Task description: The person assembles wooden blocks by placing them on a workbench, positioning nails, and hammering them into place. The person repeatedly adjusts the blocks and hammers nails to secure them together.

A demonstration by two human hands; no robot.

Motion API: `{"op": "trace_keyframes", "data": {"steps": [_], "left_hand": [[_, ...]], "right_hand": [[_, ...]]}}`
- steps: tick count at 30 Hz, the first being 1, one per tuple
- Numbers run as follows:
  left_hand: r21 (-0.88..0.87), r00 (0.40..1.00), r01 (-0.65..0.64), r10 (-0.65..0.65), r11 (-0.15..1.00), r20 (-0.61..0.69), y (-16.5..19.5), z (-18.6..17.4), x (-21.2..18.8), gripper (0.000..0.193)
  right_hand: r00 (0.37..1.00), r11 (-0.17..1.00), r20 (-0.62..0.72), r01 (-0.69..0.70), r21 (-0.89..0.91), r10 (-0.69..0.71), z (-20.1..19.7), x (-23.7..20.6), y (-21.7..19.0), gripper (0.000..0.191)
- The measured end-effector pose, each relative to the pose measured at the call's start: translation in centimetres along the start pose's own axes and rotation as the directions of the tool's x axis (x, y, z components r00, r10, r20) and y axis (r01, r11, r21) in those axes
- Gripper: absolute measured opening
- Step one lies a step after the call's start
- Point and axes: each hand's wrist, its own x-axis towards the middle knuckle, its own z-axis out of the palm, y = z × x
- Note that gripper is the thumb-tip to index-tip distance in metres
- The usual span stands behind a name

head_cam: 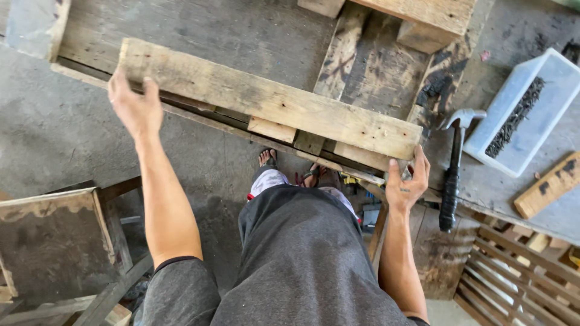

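A long weathered wooden plank (266,99) lies slanted across a rough workbench (199,30), from upper left to lower right. My left hand (134,108) rests on its left end, fingers spread against the edge. My right hand (408,181) grips the plank's right end from below, thumb and fingers around the corner. Short wooden blocks (272,130) sit under the plank near its middle. My legs and sandalled feet (267,158) show below the bench edge.
A black-handled claw hammer (453,166) lies on the bench right of my right hand. Beyond it stands a white plastic tray of dark nails (522,111), with a small wood offcut (548,186) nearby. A wooden stool (54,241) stands lower left; a slatted pallet (519,271) lower right.
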Motion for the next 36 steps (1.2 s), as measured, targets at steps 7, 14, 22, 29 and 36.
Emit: {"op": "trace_keyframes", "data": {"steps": [7,14,22,29,36], "left_hand": [[-0.161,0.98,-0.192,0.18,0.968,-0.086,-2.9,-1.3,-0.5,0.045],[-0.135,0.982,-0.191,0.19,0.972,-0.023,-4.3,-1.6,-0.9,0.044],[-0.245,0.983,-0.177,0.181,0.953,-0.004,-3.4,-1.4,-1.3,0.046],[-0.193,0.993,-0.122,0.118,0.974,-0.033,-4.4,-1.1,-0.5,0.053],[-0.322,0.993,-0.113,0.115,0.94,-0.013,-5.4,-1.0,-0.7,0.053]], "right_hand": [[0.999,0.995,0.007,0.044,-0.086,-0.044,-1.5,-2.3,0.0,0.057],[0.998,0.998,-0.028,0.056,-0.024,-0.057,-0.9,-3.3,0.7,0.052],[0.998,0.999,-0.06,0.01,0.036,-0.008,-2.0,-3.6,0.9,0.052],[0.994,0.996,-0.06,0.086,-0.027,-0.087,-1.5,-3.7,2.0,0.047],[0.99,0.994,-0.088,0.109,0.001,-0.109,-1.0,-4.0,2.3,0.045]]}}
